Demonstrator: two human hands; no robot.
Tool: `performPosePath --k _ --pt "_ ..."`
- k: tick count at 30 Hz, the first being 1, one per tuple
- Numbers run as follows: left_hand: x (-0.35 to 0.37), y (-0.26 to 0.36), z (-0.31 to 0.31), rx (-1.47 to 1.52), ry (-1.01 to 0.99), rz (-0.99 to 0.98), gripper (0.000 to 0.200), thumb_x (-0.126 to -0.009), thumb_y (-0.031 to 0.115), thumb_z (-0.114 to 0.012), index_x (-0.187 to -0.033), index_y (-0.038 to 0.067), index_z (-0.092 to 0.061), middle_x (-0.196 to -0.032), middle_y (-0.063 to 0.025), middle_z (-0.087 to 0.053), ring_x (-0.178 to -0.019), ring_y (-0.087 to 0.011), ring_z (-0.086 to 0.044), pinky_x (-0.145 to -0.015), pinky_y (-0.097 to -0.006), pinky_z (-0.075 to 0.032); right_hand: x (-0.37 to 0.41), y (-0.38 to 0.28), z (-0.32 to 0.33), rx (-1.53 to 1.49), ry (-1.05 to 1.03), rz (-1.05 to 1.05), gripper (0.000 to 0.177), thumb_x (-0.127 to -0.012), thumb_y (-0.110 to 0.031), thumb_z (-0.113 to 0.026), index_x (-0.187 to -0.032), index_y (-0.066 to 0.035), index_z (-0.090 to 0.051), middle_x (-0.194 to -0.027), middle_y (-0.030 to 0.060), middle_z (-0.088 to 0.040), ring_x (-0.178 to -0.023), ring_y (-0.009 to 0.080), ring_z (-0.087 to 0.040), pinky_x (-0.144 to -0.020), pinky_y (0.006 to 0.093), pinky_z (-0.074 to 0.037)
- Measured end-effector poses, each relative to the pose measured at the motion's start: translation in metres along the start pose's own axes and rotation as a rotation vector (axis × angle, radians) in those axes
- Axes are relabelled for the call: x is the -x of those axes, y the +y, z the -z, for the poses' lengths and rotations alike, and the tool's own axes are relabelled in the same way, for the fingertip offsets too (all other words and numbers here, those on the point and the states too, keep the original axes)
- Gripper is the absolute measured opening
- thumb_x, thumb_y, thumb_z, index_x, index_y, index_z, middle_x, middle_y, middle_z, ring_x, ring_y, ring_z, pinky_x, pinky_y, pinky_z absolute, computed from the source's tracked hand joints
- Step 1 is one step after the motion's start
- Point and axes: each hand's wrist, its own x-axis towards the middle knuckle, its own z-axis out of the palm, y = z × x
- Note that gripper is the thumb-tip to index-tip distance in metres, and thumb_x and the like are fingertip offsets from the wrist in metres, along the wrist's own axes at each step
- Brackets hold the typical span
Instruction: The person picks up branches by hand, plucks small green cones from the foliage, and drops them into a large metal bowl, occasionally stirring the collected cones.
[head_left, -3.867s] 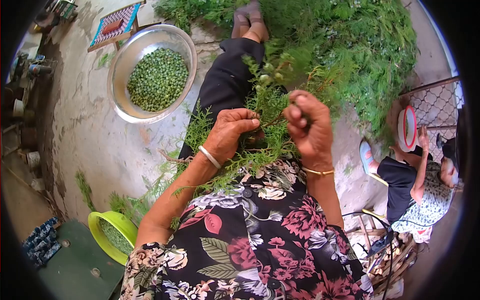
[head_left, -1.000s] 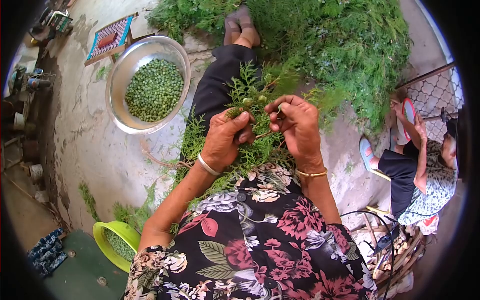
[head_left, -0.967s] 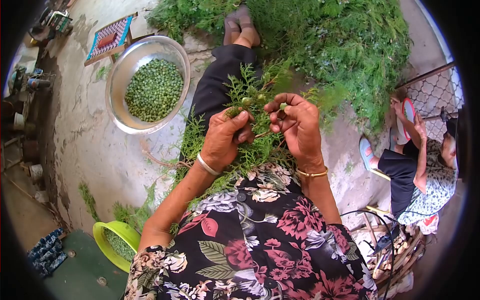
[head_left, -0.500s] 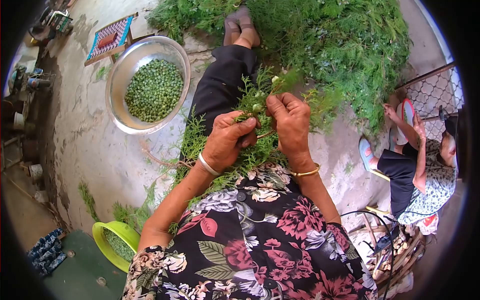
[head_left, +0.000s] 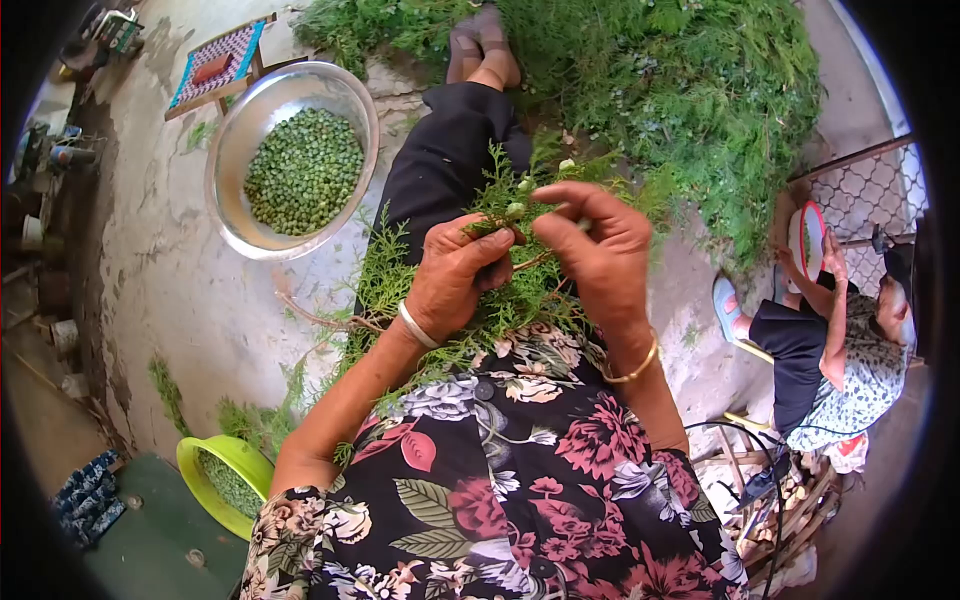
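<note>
My left hand is closed round a leafy green conifer branch that lies across my lap. Small pale green cones stick out of the sprigs just above its fingers. Beside those cones, my right hand has its thumb and forefinger apart, with the other fingers curled. Whether anything small lies among the curled fingers is hard to make out. Up and to the left, a metal basin holds many green cones.
A big heap of cut conifer branches covers the ground ahead. A lime-green basin stands lower left, a small woven stool upper left. At right sits another person with a red-rimmed bowl, near a wood pile.
My right hand has opened its pinch and shifted slightly right, away from my left hand. My left hand keeps its hold on the branch. The other person's bowl has tilted into fuller view.
</note>
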Motion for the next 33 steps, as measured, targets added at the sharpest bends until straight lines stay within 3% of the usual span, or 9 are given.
performPosePath --k 4,14,17,19,25,27,30,31,33 --pt "0.002 -0.002 0.003 -0.095 0.003 -0.013 0.011 -0.089 0.011 -0.059 -0.091 0.001 -0.062 -0.067 -0.0002 -0.055 -0.055 -0.0071 -0.046 -0.051 -0.0215 -0.036 -0.003 0.027 -0.017 0.512 0.014 0.397 0.026 -0.075 0.004 -0.065 -0.101 0.000 -0.063 -0.081 0.0083 -0.064 -0.064 0.0179 -0.061 -0.057 0.0284 -0.048" --pt "0.005 0.000 -0.002 -0.136 -0.013 0.013 0.011 -0.089 0.012 -0.060 -0.089 0.002 -0.063 -0.066 0.0015 -0.054 -0.056 -0.0063 -0.045 -0.051 -0.0208 -0.033 -0.004 0.025 -0.014 0.542 0.045 0.457 0.016 -0.076 0.004 -0.062 -0.092 0.002 -0.060 -0.076 0.0104 -0.063 -0.064 0.0196 -0.061 -0.058 0.0301 -0.049" --pt "0.003 0.000 -0.001 -0.132 -0.013 0.023 0.012 -0.089 0.013 -0.060 -0.087 0.001 -0.064 -0.064 0.0008 -0.055 -0.055 -0.0068 -0.046 -0.051 -0.0204 -0.033 -0.003 0.020 -0.013 0.400 0.122 0.309 0.010 -0.082 0.002 -0.060 -0.091 0.001 -0.061 -0.073 0.0063 -0.061 -0.060 0.0140 -0.056 -0.052 0.0257 -0.045" --pt "0.006 0.000 -0.002 -0.189 0.042 0.034 0.013 -0.088 0.013 -0.061 -0.087 0.001 -0.065 -0.063 -0.0005 -0.055 -0.054 -0.0072 -0.046 -0.049 -0.0205 -0.032 -0.008 0.007 0.002 -0.181 0.175 -0.090 0.006 -0.087 -0.006 -0.058 -0.086 0.000 -0.060 -0.072 0.0047 -0.059 -0.056 0.0087 -0.050 -0.044 0.0205 -0.038" --pt "0.005 -0.002 -0.008 -0.380 0.045 -0.095 0.017 -0.089 0.014 -0.061 -0.088 -0.002 -0.065 -0.061 -0.0011 -0.054 -0.052 -0.0066 -0.044 -0.047 -0.0206 -0.031 -0.025 -0.033 0.046 -0.582 0.260 -0.109 0.022 -0.090 -0.024 -0.061 -0.083 -0.003 -0.058 -0.074 0.0077 -0.057 -0.053 0.0056 -0.046 -0.039 0.0171 -0.030" --pt "0.006 -0.001 -0.011 -0.368 0.032 -0.095 0.018 -0.089 0.015 -0.061 -0.088 -0.003 -0.065 -0.060 -0.0008 -0.053 -0.052 -0.0063 -0.043 -0.048 -0.0203 -0.031 -0.027 -0.037 0.060 -0.530 0.193 -0.114 0.021 -0.088 -0.023 -0.064 -0.084 -0.002 -0.061 -0.070 0.0052 -0.057 -0.053 0.0052 -0.044 -0.040 0.0174 -0.031" --pt "0.008 -0.002 -0.016 -0.534 0.046 -0.152 0.016 -0.089 0.013 -0.061 -0.087 -0.002 -0.066 -0.060 0.0012 -0.052 -0.052 -0.0055 -0.043 -0.048 -0.0209 -0.032 -0.025 -0.041 0.051 0.274 0.221 0.074 0.016 -0.083 -0.016 -0.070 -0.086 0.000 -0.068 -0.063 0.0004 -0.059 -0.055 0.0035 -0.048 -0.046 0.0195 -0.036" --pt "0.009 -0.001 -0.018 -0.534 0.043 -0.150 0.016 -0.089 0.013 -0.061 -0.087 -0.002 -0.066 -0.060 0.0012 -0.052 -0.052 -0.0055 -0.043 -0.048 -0.0209 -0.032 -0.024 -0.039 0.051 0.274 0.224 0.074 0.016 -0.083 -0.016 -0.070 -0.086 0.000 -0.068 -0.063 0.0004 -0.059 -0.055 0.0035 -0.048 -0.046 0.0195 -0.036" --pt "0.009 0.000 -0.019 -0.630 0.024 -0.173 0.016 -0.089 0.013 -0.061 -0.087 -0.002 -0.066 -0.060 0.0014 -0.053 -0.052 -0.0049 -0.043 -0.049 -0.0207 -0.032 -0.020 -0.032 0.053 0.537 -0.041 0.065 0.015 -0.081 -0.014 -0.070 -0.083 0.000 -0.068 -0.065 0.0016 -0.061 -0.056 0.0051 -0.051 -0.049 0.0228 -0.039"
